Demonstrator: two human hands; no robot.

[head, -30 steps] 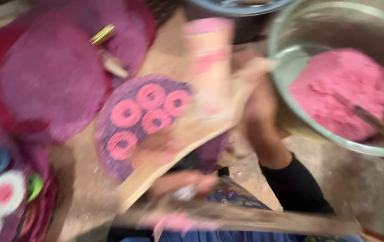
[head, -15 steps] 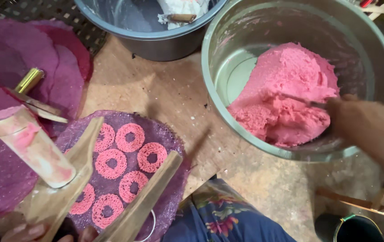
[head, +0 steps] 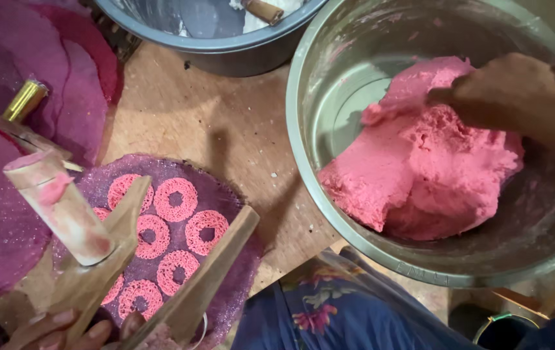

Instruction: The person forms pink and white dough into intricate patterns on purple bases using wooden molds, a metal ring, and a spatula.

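Note:
My right hand reaches into a large steel bowl and presses on the mound of pink dough; a thin wooden stick shows past its knuckles. My left hand, mostly out of frame at the bottom left, grips a wooden press with two splayed handles and a dough-smeared plunger. Under the press lies a purple mesh mat carrying several pink coiled rings.
A second grey bowl with white contents stands at the top. More purple mats are stacked at the left, with a brass cylinder on them. Everything rests on a wooden board. My blue floral garment is below.
My right hand has moved further into the bowl and onto the dough. The view has closed in; the press stays held over the ring-covered mat.

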